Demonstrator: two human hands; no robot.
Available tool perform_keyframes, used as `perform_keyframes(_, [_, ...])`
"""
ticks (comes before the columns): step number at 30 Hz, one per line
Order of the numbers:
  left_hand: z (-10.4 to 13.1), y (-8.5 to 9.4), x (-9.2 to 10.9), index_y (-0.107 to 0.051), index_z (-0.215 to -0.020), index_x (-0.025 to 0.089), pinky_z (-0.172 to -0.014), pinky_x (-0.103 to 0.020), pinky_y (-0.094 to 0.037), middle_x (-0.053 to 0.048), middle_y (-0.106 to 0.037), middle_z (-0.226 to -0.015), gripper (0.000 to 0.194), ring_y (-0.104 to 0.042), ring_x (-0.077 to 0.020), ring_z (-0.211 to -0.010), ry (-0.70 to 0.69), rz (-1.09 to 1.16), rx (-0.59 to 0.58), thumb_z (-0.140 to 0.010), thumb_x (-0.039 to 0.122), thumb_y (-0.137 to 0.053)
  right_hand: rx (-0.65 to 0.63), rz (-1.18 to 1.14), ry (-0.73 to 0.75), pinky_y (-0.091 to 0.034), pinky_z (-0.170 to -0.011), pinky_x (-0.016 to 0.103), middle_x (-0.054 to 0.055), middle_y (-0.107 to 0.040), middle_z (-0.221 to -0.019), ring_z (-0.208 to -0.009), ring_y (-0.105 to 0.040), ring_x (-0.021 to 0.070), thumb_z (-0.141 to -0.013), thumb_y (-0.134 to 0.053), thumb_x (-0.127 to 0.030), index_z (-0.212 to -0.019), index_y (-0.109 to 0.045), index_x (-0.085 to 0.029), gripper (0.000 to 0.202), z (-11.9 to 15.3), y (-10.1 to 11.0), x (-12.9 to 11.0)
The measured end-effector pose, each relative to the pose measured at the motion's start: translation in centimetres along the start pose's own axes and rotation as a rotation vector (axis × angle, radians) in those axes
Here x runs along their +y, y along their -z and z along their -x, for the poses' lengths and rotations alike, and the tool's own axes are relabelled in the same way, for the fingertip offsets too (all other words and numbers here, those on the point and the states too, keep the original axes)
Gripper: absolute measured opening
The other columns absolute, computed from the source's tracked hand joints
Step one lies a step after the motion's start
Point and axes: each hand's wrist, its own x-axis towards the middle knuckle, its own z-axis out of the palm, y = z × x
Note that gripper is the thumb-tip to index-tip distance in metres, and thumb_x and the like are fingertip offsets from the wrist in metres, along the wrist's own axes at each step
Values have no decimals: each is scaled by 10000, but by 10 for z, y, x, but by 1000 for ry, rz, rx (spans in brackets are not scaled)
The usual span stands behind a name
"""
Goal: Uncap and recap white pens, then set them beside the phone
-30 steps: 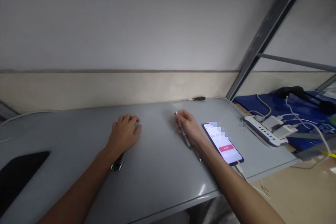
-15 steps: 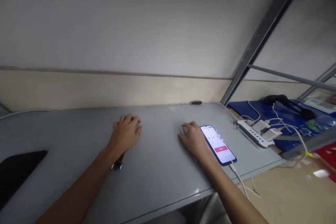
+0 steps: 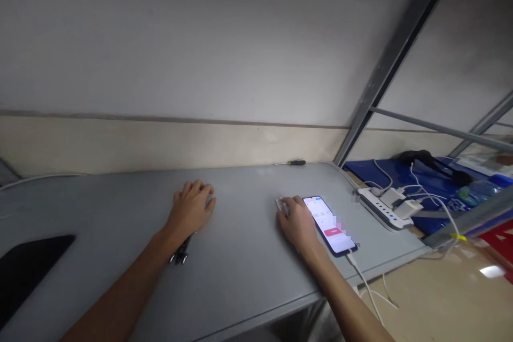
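Right hand (image 3: 298, 224) lowered flat over pen (image 3: 280, 206), pen pointing away.

Left hand (image 3: 191, 210) flat on gray table (image 3: 240, 256) over dark pens (image 3: 180, 253), right hand (image 3: 295, 222) on a pen (image 3: 280, 206), lit phone (image 3: 329, 224) just beside it

Dim, flat indoor light from my view. Phone screen (image 3: 329, 224) glows blown-out, soft sheen on the grey table (image 3: 248, 256). Overall soft, slightly blurry; wide-angle bending at edges, faint shadows under my hands.

Phone (image 3: 331, 225) right of pens (image 3: 181, 251)
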Motion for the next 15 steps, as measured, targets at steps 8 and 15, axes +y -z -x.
perform_keyframes(8, [-1,4,-1,-610,-1009,211,-802,-461,-436,-129,-606,-1097,259,-518,-324,-1063,12,-28,-34,-915,322,-395,163,-192,36,-481,-775,374,126,-658,-1005,-858,-630,248,-837,-605,-240,-1092,-697,-153,285,3,29,-3])
perform_keyframes(15, [-1,11,4,-628,-1011,184,-823,-452,-413,-129,-643,-1098,274,-504,-321,-1088,71,-86,-98,-906,290,-398,609,-792,332,-534,-674,343,50,-636,-922,-826,-629,196,-913,-590,-352,-1037,-660,-242,181,41,127,-21])
